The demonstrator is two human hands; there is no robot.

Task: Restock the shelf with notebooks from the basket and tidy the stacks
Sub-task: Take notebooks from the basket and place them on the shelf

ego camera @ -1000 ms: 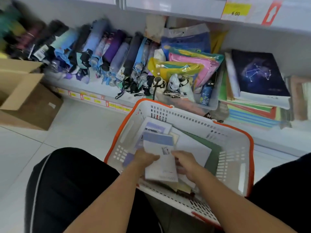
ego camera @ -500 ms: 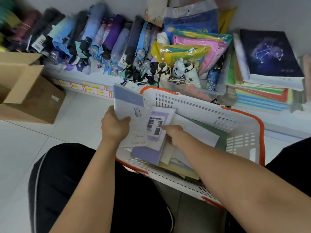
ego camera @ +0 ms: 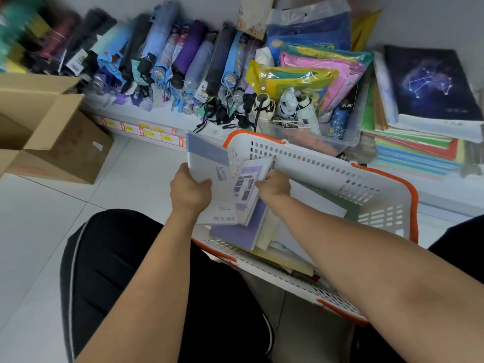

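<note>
A white basket with an orange rim (ego camera: 309, 159) rests on my lap, with several notebooks and papers inside. My left hand (ego camera: 190, 191) grips a white and blue notebook (ego camera: 209, 176) by its left edge, lifted over the basket's left corner. My right hand (ego camera: 273, 185) pinches the top of a second notebook with a purple cover (ego camera: 248, 188), tilted up against the first one. A larger purple notebook (ego camera: 235, 231) lies under them in the basket. On the low shelf (ego camera: 167, 119) at the right stands a notebook stack (ego camera: 419, 137), topped by a dark constellation notebook (ego camera: 429, 82).
Folded umbrellas (ego camera: 162, 64) line the shelf's left and middle. A clear bin (ego camera: 348, 137) of coloured plastic pouches and small umbrellas sits just beyond the basket. An open cardboard box (ego camera: 52, 132) stands on the tiled floor at the left.
My left hand lifted the white and blue notebook out of the basket toward its left corner. My right hand let go of it and took hold of the purple-cover notebook, tilting it up.
</note>
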